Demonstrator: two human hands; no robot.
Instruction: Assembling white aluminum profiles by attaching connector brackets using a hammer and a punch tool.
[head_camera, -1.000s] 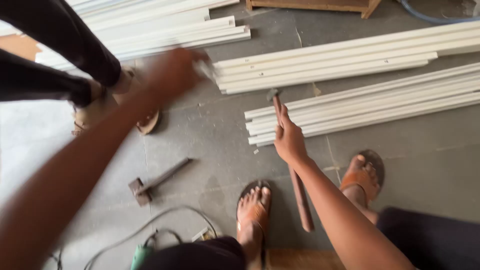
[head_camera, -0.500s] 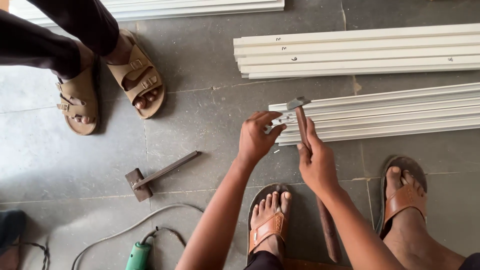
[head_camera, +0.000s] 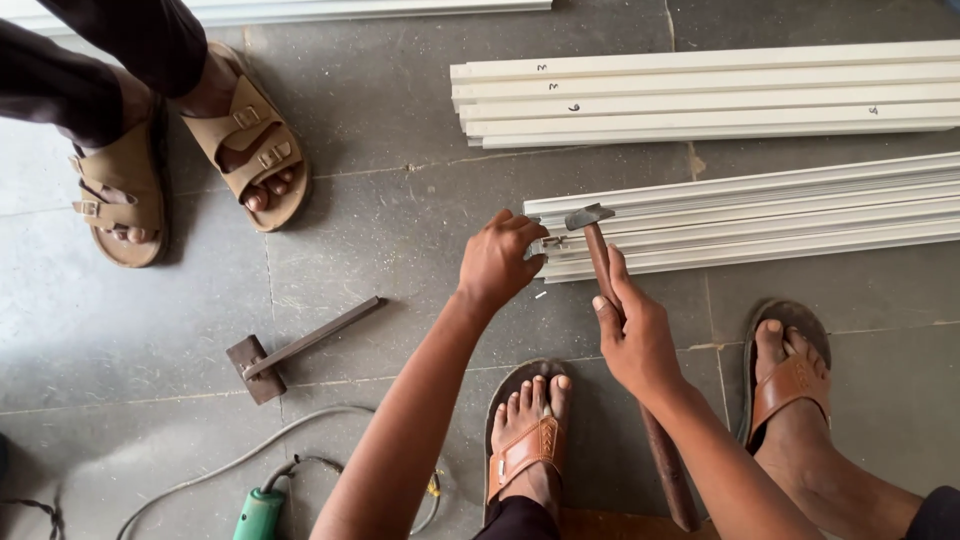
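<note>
My right hand (head_camera: 632, 335) grips the brown handle of a hammer (head_camera: 603, 255) whose dark metal head rests over the near ends of a stack of white plastic strips (head_camera: 760, 215). My left hand (head_camera: 500, 260) pinches something small, too tiny to make out, against the end of that stack beside the hammer head. My two feet in orange-brown sandals (head_camera: 525, 440) stand just below my hands on the grey stone floor.
A second stack of white strips (head_camera: 700, 95) lies farther back. A second hammer (head_camera: 290, 350) lies on the floor to the left. Another person's feet in tan sandals (head_camera: 245, 150) stand at upper left. A green power tool (head_camera: 260, 512) with a cable sits at the bottom.
My left hand came back from the far left to the end of the near stack. The hammer in my right hand now has its head at the strip ends.
</note>
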